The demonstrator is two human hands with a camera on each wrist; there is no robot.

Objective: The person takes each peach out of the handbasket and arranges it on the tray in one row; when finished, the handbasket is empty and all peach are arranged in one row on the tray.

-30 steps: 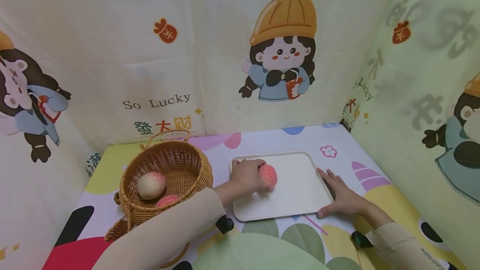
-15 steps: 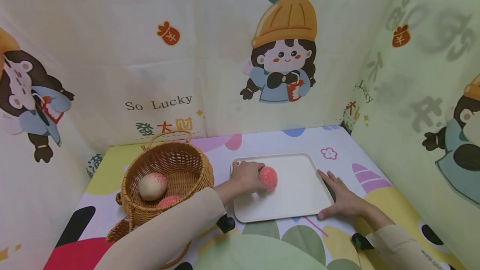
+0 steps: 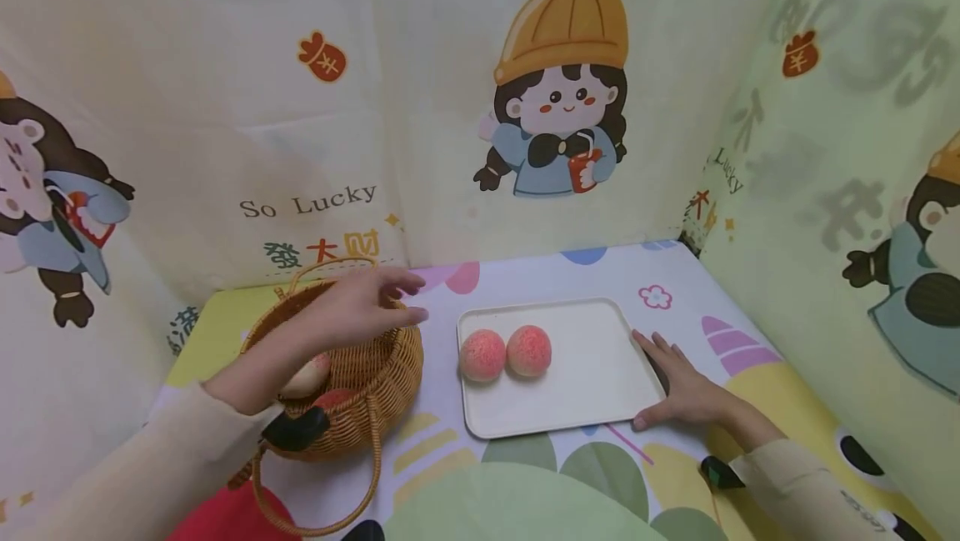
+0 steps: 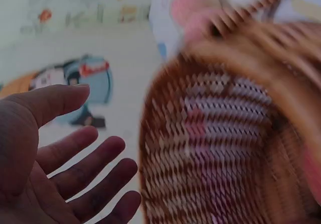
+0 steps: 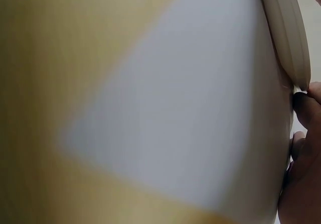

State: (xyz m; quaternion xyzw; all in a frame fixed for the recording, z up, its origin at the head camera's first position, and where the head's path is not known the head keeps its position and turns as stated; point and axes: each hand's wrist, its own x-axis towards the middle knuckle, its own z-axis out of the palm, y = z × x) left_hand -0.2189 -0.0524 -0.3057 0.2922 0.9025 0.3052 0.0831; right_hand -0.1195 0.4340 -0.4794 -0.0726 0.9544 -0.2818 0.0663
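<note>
My left hand [image 3: 358, 312] hovers over the wicker basket [image 3: 401, 395] with fingers spread and nothing in its grasp. In the left wrist view the palm and loosely extended fingers lie beside the basket's woven wall [image 4: 205, 148]. Inside the basket sit a pale peach [image 3: 309, 378] with a pink blush and a pinker peach [image 3: 335, 398], both partly hidden. Two pink peaches, a left one [image 3: 483, 356] and a right one [image 3: 529, 350], stand side by side at the left of the white tray [image 3: 592, 366]. My right hand [image 3: 684, 391] rests along the tray's right edge, fingers extended.
One basket handle [image 3: 375, 449] loops down in front onto the patterned tablecloth [image 3: 435, 508]; another handle [image 3: 330, 262] stands at the back. Printed cloth walls [image 3: 442, 107] enclose the table's back and sides.
My left hand has let go of a peach on the tray and moved left over the basket; a second peach there is now uncovered. The right hand stays at the tray's edge.
</note>
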